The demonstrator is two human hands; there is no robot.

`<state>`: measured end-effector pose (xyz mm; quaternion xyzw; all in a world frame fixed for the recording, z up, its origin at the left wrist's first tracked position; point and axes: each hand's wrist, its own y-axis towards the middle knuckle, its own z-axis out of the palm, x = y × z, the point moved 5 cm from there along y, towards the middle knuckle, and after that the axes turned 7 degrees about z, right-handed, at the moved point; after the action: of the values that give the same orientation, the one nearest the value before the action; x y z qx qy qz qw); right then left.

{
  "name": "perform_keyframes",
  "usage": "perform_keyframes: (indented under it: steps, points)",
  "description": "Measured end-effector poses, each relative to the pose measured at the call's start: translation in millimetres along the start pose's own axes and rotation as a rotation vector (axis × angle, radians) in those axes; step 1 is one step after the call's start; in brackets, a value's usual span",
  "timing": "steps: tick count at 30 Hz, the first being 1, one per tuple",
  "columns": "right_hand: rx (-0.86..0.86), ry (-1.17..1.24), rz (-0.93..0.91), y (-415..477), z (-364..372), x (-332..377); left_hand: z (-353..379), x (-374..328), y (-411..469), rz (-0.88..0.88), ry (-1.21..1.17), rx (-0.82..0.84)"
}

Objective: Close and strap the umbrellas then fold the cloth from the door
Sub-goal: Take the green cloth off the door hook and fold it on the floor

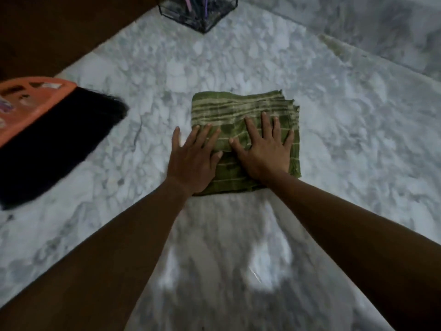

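A folded green cloth (238, 108) lies flat on the marble floor (346, 151) in front of the person. It is close to square, so no long axis is clear. Its pale stripes run left to right, and its stacked edges show at the far right corner. Both hands press it with fingers straight and spread, grasping nothing. The left hand (193, 161) overhangs the cloth's left edge and hides the near corner; the right hand (262, 151) lies wholly on it. An orange-headed broom (59, 139) is cut off at the left, and a blurred clear container (200, 13) at the top.
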<state>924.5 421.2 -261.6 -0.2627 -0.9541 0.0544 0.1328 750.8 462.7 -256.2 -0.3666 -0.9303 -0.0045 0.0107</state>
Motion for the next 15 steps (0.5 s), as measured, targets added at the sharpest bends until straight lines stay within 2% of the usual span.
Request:
perform_keyframes:
  steps: [4,8,13,15]
  points:
    - [0.013,-0.039,-0.147,53.4,11.7,78.1,0.7,69.7,4.0,-0.175,0.032,-0.014]
    - [0.052,-0.107,-0.313,68.5,27.2,141.7,4.4,110.9,-22.4,-0.368,-0.016,-0.071]
    - [-0.034,-0.065,-0.61,20.8,33.4,163.2,3.7,78.2,-93.1,-0.611,-0.085,-0.039]
    - [0.007,-0.075,-0.668,-5.1,36.1,151.2,-0.3,48.4,-118.7,-0.65,-0.112,-0.017]
